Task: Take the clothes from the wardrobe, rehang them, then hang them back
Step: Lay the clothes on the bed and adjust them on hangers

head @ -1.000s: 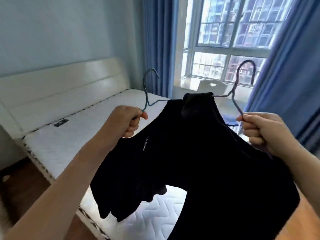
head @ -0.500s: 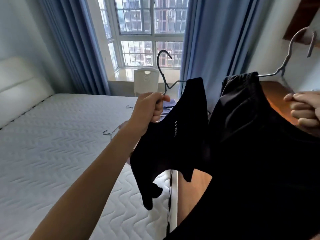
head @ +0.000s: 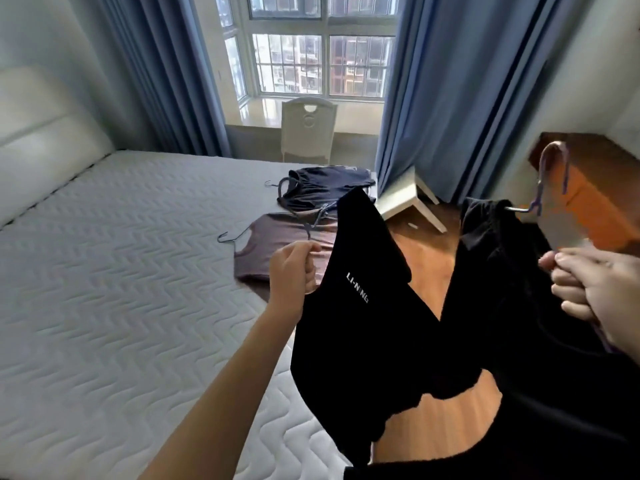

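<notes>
Now left hand [head: 292, 271] gripping black shirt [head: 360, 306], right hand [head: 599, 292] gripping hanger [head: 545, 181]

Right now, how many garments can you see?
4: navy one and brown one on the bed; two black ones held in the left hand and right hand.

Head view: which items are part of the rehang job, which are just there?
In play:
- left hand gripping the hanger of the black Li-Ning top
- right hand gripping the hanger of the second black garment
- dark blue garment and brown top, on hangers on the mattress

Bystanders:
- white chair
- blue curtains
- wooden cabinet
</notes>
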Motion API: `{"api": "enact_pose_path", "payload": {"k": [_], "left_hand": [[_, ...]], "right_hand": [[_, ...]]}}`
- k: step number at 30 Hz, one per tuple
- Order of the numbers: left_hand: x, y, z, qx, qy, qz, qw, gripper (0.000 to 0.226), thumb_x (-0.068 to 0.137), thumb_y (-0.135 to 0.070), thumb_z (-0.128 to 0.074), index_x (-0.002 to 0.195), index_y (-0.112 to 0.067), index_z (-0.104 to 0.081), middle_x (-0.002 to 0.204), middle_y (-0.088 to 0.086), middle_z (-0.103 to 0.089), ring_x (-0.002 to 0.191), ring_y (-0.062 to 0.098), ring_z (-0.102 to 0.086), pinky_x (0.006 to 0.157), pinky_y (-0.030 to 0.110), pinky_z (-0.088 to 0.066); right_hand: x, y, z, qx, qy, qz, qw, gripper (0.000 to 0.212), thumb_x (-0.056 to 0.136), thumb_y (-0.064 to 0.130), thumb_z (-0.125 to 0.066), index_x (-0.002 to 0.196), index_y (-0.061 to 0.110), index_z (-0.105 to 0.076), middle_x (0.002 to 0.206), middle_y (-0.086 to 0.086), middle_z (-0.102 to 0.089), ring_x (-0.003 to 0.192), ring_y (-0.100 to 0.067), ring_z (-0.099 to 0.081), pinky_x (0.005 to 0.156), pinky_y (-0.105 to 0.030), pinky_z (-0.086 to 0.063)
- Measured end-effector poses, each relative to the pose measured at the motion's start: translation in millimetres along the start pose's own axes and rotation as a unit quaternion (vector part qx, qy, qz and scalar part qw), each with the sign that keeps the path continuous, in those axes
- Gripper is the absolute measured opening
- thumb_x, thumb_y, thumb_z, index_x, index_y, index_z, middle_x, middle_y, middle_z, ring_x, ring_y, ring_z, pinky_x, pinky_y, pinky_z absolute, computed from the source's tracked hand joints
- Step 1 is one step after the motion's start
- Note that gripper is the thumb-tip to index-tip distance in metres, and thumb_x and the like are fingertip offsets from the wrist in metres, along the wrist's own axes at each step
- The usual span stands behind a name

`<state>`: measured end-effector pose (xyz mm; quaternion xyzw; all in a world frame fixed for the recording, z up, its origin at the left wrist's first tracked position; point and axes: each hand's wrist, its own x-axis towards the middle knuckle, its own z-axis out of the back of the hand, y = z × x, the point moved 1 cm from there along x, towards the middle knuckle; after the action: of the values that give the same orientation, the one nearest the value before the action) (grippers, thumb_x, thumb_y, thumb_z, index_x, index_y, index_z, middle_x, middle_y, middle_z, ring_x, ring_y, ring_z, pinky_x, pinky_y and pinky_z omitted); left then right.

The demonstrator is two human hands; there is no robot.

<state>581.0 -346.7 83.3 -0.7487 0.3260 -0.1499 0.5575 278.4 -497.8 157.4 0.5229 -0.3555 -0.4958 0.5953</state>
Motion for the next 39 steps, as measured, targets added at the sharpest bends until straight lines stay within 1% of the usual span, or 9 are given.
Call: {"api": "enact_pose_path", "payload": {"k": [4, 11, 14, 17, 20, 25, 30, 34, 39], "left_hand": [[35, 34, 88, 0.073, -0.09, 0.0, 0.993, 0.027, 0.087, -0.001, -0.05, 0.06, -0.003, -0.053, 0.034, -0.009, -0.03, 0.028, 0.006, -0.021, 0.036, 0.012, -0.016], [127, 103, 276, 0.113, -0.209, 0.046, 0.97, 0.039, 0.081, -0.001, -0.051, 0.046, -0.017, -0.057, 0.035, -0.006, -0.029, 0.031, 0.011, -0.022, 0.04, 0.016, -0.019], [167, 133, 353, 0.132, -0.242, 0.067, 0.959, 0.029, 0.079, -0.007, -0.051, 0.051, -0.012, -0.055, 0.036, -0.006, -0.029, 0.033, 0.012, -0.022, 0.045, 0.022, -0.018], [206, 172, 423, 0.17, -0.276, 0.078, 0.943, 0.02, 0.068, -0.023, -0.052, 0.053, -0.01, -0.053, 0.038, -0.004, -0.029, 0.041, 0.019, -0.023, 0.049, 0.029, -0.021], [239, 221, 484, 0.232, -0.3, 0.086, 0.921, 0.024, 0.075, -0.021, -0.051, 0.052, -0.019, -0.058, 0.045, 0.0, -0.036, 0.052, 0.023, -0.032, 0.055, 0.037, -0.029], [265, 300, 559, 0.373, -0.242, 0.091, 0.891, 0.028, 0.095, -0.013, -0.044, 0.087, -0.004, -0.069, 0.075, 0.004, -0.061, 0.075, 0.019, -0.052, 0.064, 0.029, -0.036], [268, 368, 620, 0.491, -0.161, 0.067, 0.854, 0.019, 0.094, -0.019, -0.051, 0.08, -0.01, -0.061, 0.077, 0.005, -0.061, 0.077, 0.026, -0.058, 0.068, 0.033, -0.04], [267, 391, 641, 0.528, -0.148, -0.018, 0.836, 0.008, 0.085, -0.014, -0.066, 0.091, -0.01, -0.068, 0.082, 0.004, -0.063, 0.078, 0.025, -0.059, 0.076, 0.036, -0.048], [265, 406, 649, 0.577, -0.151, -0.072, 0.799, 0.012, 0.086, -0.017, -0.065, 0.09, -0.007, -0.07, 0.081, 0.011, -0.062, 0.078, 0.024, -0.053, 0.078, 0.033, -0.04]], "right_hand": [[1, -42, -91, 0.008, 0.037, -0.034, 0.999, 0.029, 0.1, 0.01, -0.039, 0.079, 0.005, -0.058, 0.041, 0.008, -0.031, 0.031, 0.0, -0.025, 0.036, -0.008, -0.019], [-24, -120, -300, 0.0, 0.069, -0.015, 0.997, 0.025, 0.099, 0.008, -0.044, 0.081, -0.003, -0.058, 0.052, 0.0, -0.028, 0.038, -0.009, -0.022, 0.038, -0.018, -0.016], [-33, -167, -398, 0.013, 0.078, -0.045, 0.996, 0.026, 0.099, 0.006, -0.043, 0.08, -0.005, -0.056, 0.049, 0.006, -0.027, 0.038, -0.006, -0.021, 0.036, -0.015, -0.016], [-43, -223, -496, 0.019, 0.101, -0.055, 0.993, 0.027, 0.099, 0.008, -0.043, 0.077, 0.001, -0.058, 0.049, 0.006, -0.031, 0.04, -0.007, -0.024, 0.036, -0.019, -0.02], [-55, -285, -588, 0.004, 0.106, -0.069, 0.992, 0.027, 0.097, 0.008, -0.043, 0.074, 0.008, -0.057, 0.051, 0.006, -0.032, 0.043, -0.009, -0.025, 0.039, -0.024, -0.022], [-61, -398, -693, -0.061, 0.092, -0.075, 0.991, 0.027, 0.098, 0.012, -0.042, 0.076, 0.015, -0.056, 0.055, 0.003, -0.037, 0.048, -0.012, -0.03, 0.046, -0.03, -0.029], [-72, -490, -749, -0.143, 0.136, -0.061, 0.978, 0.023, 0.099, 0.013, -0.04, 0.081, 0.009, -0.054, 0.054, 0.006, -0.039, 0.048, -0.009, -0.035, 0.049, -0.021, -0.031], [-76, -534, -770, -0.224, 0.148, -0.047, 0.962, 0.024, 0.099, 0.016, -0.038, 0.081, 0.007, -0.05, 0.057, 0.003, -0.046, 0.05, -0.011, -0.04, 0.053, -0.029, -0.035], [-76, -543, -778, -0.279, 0.132, -0.033, 0.951, 0.023, 0.099, 0.018, -0.038, 0.084, 0.006, -0.05, 0.06, 0.0, -0.05, 0.055, -0.018, -0.048, 0.057, -0.035, -0.037]]}}
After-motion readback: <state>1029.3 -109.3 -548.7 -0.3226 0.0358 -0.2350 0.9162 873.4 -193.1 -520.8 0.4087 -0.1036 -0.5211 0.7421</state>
